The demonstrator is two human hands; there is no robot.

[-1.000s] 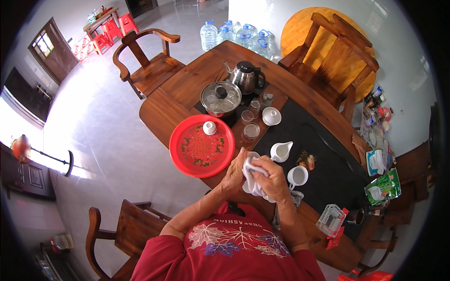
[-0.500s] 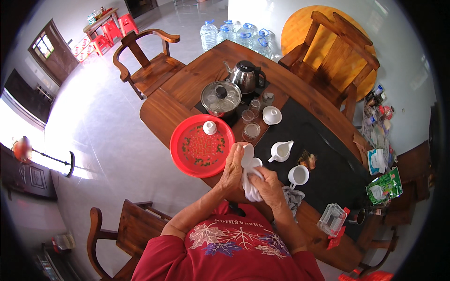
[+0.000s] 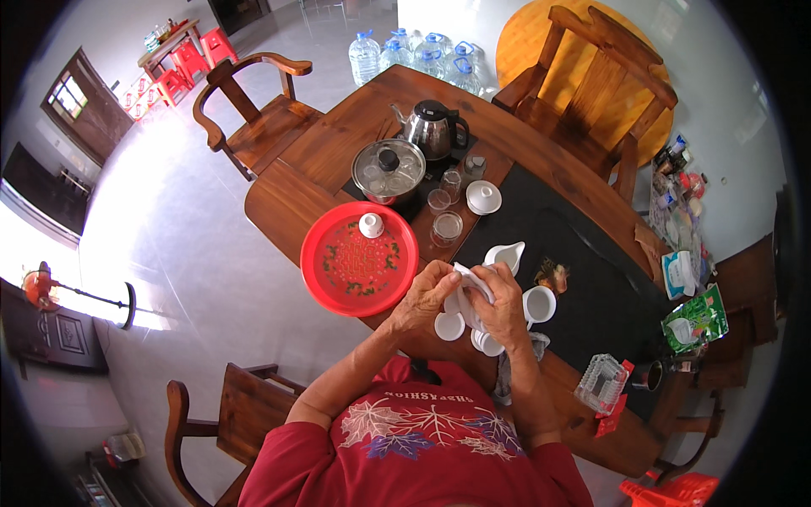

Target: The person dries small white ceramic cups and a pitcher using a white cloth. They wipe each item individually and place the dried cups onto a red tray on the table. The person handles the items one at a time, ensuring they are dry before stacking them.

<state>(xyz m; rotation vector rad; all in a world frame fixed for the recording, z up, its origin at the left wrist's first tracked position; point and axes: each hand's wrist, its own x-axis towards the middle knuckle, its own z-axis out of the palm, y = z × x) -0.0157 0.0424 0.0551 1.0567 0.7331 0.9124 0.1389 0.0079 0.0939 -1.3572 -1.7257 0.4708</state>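
My left hand (image 3: 427, 296) and my right hand (image 3: 503, 306) meet over the near edge of the table, both closed on a white cloth (image 3: 475, 284). Whether a cup sits inside its folds I cannot tell. Just below my hands stand a small white cup (image 3: 449, 326) and more white cups (image 3: 487, 342), partly covered by my right hand. A white pitcher (image 3: 505, 255) lies beyond my right fingers, partly hidden. To the right is a larger white cup (image 3: 539, 304) with a handle. A grey cloth (image 3: 505, 380) shows beside my right forearm.
A red tray (image 3: 359, 297) with a small white cup (image 3: 371, 225) stands at left. Behind are a lidded pot (image 3: 389, 173), a kettle (image 3: 432, 131), glasses (image 3: 447, 226) and a lidded white bowl (image 3: 483, 197). A clear ribbed box (image 3: 602, 383) lies right. Wooden chairs surround the table.
My hands have moved up and right, bringing the white cloth between both sets of fingers. The white cup seen at my left fingers no longer shows there. Small cups below are uncovered.
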